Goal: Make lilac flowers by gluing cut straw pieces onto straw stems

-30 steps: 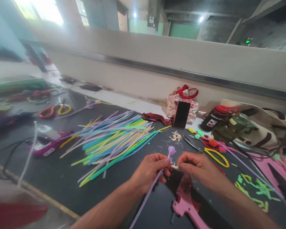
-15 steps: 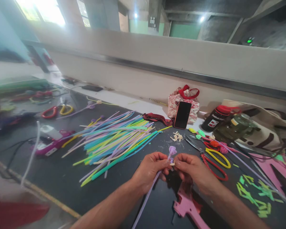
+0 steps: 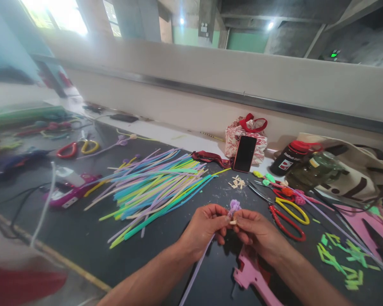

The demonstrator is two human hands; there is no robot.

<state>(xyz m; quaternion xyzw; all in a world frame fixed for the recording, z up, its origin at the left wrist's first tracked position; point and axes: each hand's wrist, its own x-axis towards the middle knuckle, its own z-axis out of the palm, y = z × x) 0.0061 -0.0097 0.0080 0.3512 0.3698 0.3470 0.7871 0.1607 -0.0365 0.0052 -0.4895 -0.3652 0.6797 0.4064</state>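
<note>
Between my two hands is a purple fuzzy-stem flower (image 3: 234,206) with a long lilac stem (image 3: 196,272) running down toward me. My left hand (image 3: 207,227) is closed in a pinch on the flower just under its head. Thumb and fingers of my right hand (image 3: 253,227) pinch a short cream piece (image 3: 232,222) against the flower's base. The fingertips partly hide where the pieces meet. Below my right hand lies a pink glue gun (image 3: 250,274), its nozzle end hidden by the hand. Several more short cream pieces (image 3: 237,182) lie beyond my hands.
A large bundle of coloured fuzzy stems (image 3: 159,187) lies left of centre. To the right are red-and-yellow scissors (image 3: 285,212) and green cut bits (image 3: 344,259). A phone (image 3: 244,153) leans on a patterned bag (image 3: 230,144), near a black bottle (image 3: 289,158). A purple glue gun (image 3: 67,191) sits left.
The flower head has dropped slightly and tilted toward me, and both hands have shifted a little down. The cream piece is still pinched at its base.
</note>
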